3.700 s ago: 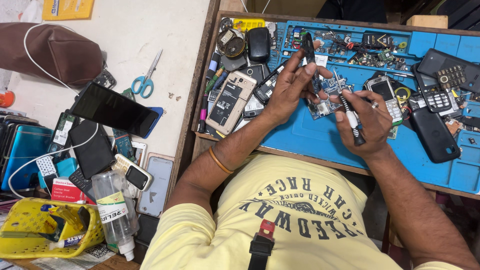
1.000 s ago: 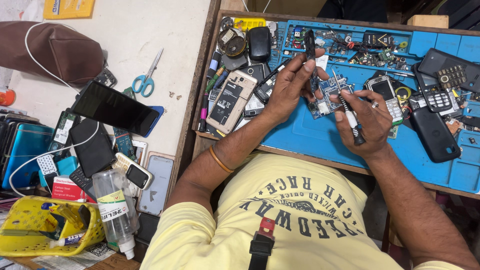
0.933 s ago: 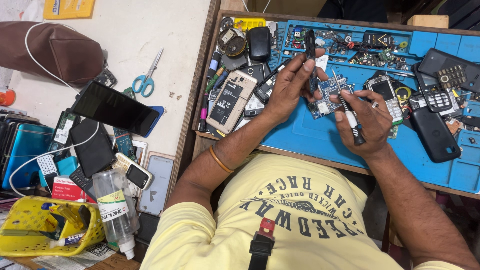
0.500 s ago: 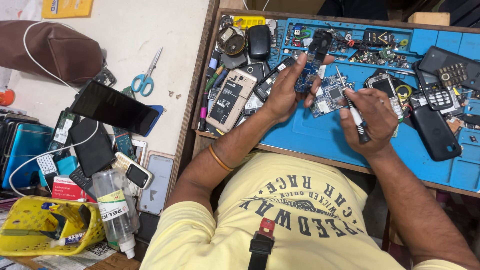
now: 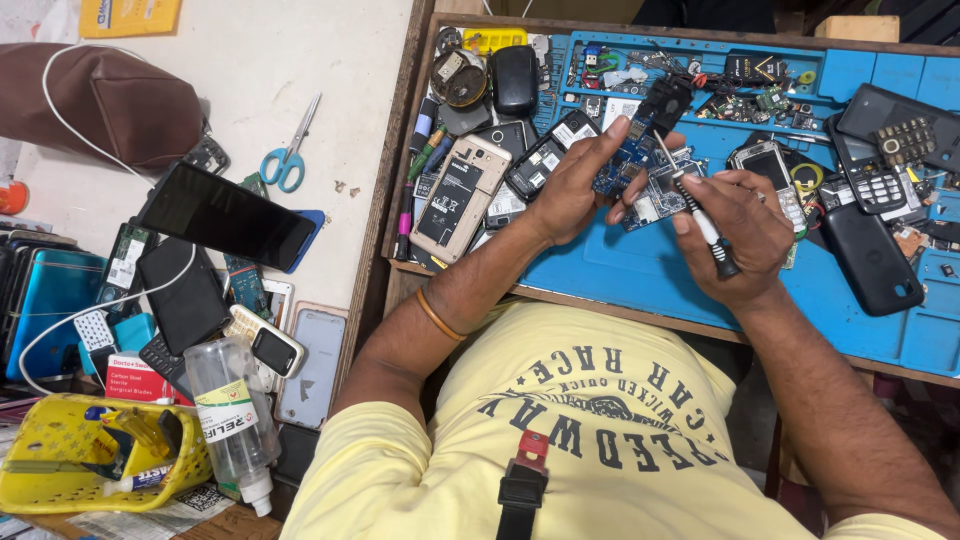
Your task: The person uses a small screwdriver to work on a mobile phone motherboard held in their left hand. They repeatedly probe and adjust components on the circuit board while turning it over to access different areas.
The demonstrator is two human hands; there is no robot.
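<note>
The board (image 5: 640, 135) is lifted a little over the blue mat (image 5: 650, 280), near its top edge, so its parts face up. The left hand (image 5: 575, 185) pinches it tight by the lower end. The right hand (image 5: 735, 235) is closed around a screwdriver (image 5: 695, 210), tip at the board. Old phones (image 5: 460, 198) lie by the mat's left edge.

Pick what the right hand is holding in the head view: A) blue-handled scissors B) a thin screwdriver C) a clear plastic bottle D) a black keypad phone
B: the right hand grips a thin screwdriver, tip toward the small circuit board that the left hand holds above the blue work mat; the scissors and the bottle lie untouched on the white table.
</note>
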